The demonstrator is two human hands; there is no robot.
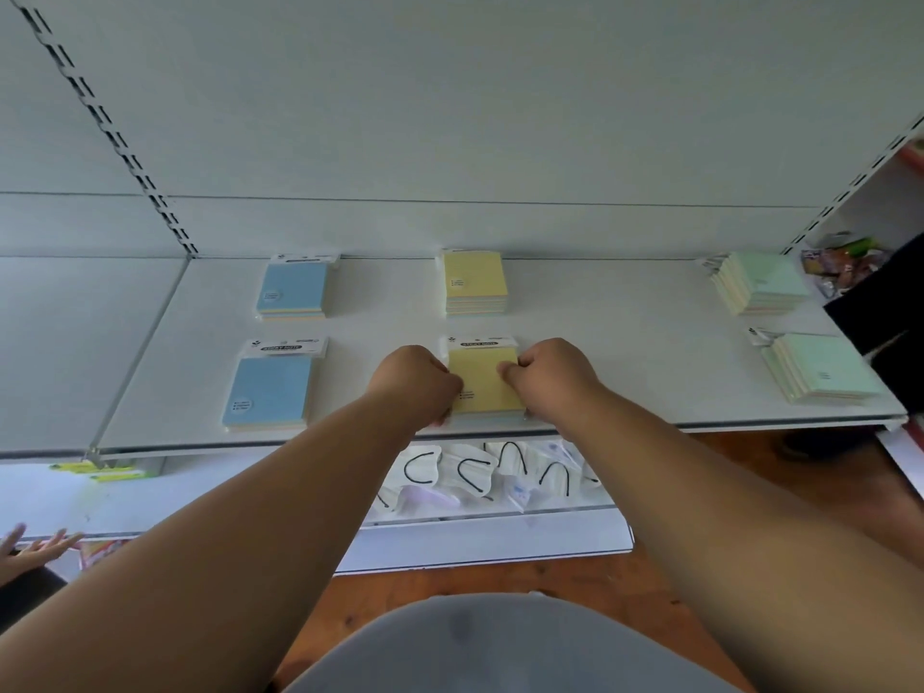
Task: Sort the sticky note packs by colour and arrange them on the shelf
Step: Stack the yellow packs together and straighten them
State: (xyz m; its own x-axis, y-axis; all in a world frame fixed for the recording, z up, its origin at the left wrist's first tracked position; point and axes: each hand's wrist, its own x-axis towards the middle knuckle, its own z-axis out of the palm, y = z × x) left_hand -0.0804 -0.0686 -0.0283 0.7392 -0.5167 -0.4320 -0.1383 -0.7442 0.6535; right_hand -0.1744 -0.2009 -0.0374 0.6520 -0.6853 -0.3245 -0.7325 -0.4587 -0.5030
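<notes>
- The front yellow pack [485,380] is held at its side edges near the front lip of the shelf [625,342]; the left hand [415,382] is curled against its left edge, the right hand [550,375] pinches its right edge.
- A rear yellow stack [475,282] sits behind, apart.
- Blue stacks [272,387] lie well to the left, green stacks [820,367] near the right edge.
- Bare shelf is left between the columns.

A shop: white slotted-upright retail shelving [600,342], packaged face masks [480,475] on the lower tier.
</notes>
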